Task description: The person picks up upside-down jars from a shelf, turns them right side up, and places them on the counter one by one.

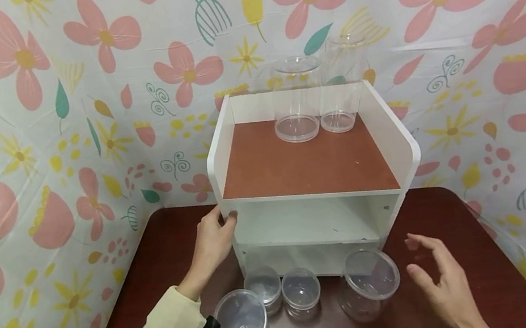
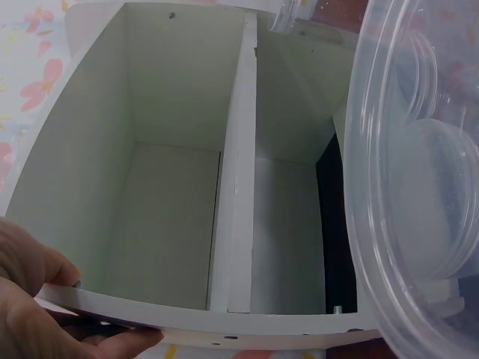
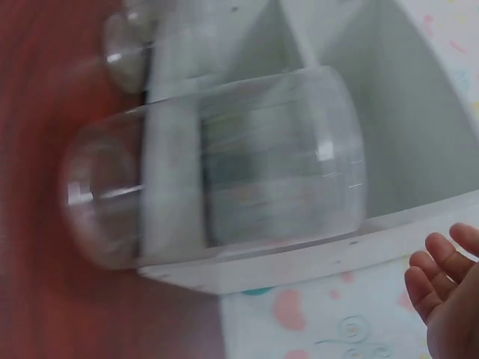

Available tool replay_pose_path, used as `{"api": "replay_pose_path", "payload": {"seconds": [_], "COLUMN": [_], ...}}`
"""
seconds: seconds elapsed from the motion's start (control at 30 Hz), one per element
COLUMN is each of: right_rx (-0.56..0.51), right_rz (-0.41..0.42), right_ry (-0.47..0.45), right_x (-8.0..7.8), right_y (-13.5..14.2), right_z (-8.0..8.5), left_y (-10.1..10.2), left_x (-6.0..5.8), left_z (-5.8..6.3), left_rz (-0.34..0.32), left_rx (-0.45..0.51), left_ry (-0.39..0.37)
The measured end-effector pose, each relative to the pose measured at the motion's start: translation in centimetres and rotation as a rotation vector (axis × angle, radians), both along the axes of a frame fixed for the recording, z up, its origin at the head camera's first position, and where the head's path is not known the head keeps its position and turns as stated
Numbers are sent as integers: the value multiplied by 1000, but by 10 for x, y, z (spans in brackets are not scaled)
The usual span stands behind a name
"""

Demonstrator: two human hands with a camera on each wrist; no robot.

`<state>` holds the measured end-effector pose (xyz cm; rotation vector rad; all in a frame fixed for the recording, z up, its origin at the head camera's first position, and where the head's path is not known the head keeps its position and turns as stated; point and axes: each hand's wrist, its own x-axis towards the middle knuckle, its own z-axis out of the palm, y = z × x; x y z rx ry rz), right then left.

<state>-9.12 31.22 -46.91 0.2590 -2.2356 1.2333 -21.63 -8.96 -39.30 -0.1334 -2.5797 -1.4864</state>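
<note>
A small white shelf unit with a brown top board stands on the table. My left hand grips the front edge of its left side panel; the left wrist view shows the thumb inside and the fingers outside. To the right, my right hand is held beside a large lidded clear jar, fingers apart and holding nothing. Two small clear jars with lids stand before the unit. Another lidded clear jar is under my left forearm.
Two tall clear jars stand on the brown top, near its back right. Below are two white compartments. The dark red-brown table backs onto a flower-patterned cloth behind and at the sides.
</note>
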Motion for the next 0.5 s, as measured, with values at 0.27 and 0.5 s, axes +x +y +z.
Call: {"api": "replay_pose_path", "payload": {"seconds": [0.27,0.5], "right_rx": [-188,-379], "right_rz": [85,234], "right_ry": [296,440], "right_x": [-7,-20], "right_y": [-2,-13], "right_z": [52,101], "left_y": [0,-1], "left_x": [-1,0], "left_z": [-3,-4], "left_rz": [-1,-8], "left_rx": [6,21], "left_ry": [-2,7]}}
